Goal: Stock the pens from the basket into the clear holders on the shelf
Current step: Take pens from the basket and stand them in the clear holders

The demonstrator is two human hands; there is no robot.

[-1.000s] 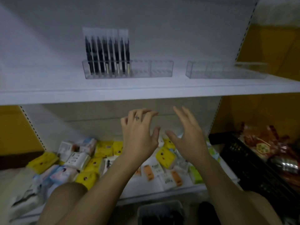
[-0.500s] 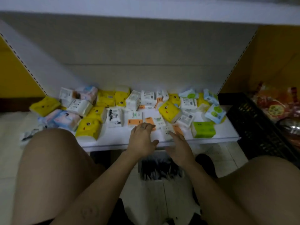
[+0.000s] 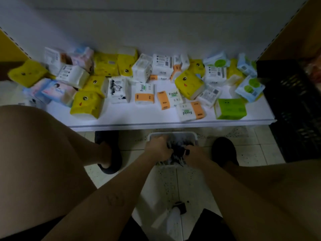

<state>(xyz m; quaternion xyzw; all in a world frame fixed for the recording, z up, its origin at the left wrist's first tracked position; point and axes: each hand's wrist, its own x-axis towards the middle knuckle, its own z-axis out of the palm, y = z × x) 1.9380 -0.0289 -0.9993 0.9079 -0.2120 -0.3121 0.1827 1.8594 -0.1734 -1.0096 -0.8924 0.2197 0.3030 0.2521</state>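
A white basket [image 3: 191, 135] stands on the tiled floor between my feet, just in front of the low shelf. It holds a heap of dark packaged pens [image 3: 178, 150]. My left hand [image 3: 159, 148] is down inside the basket with its fingers curled round a bunch of the pens. My right hand [image 3: 193, 153] is beside it in the basket, its fingers also curled into the pens. The clear holders and the upper shelf are out of view.
The low white shelf [image 3: 139, 121] carries several tissue packs in yellow, white, orange, blue and green. A black crate [image 3: 295, 108] stands at the right. My knees fill the lower left and right, my dark shoes [image 3: 111, 153] flank the basket.
My view has dropped from the upper shelf with the holders to the floor. Both hands went down from in front of the shelf into the basket and closed on pens.
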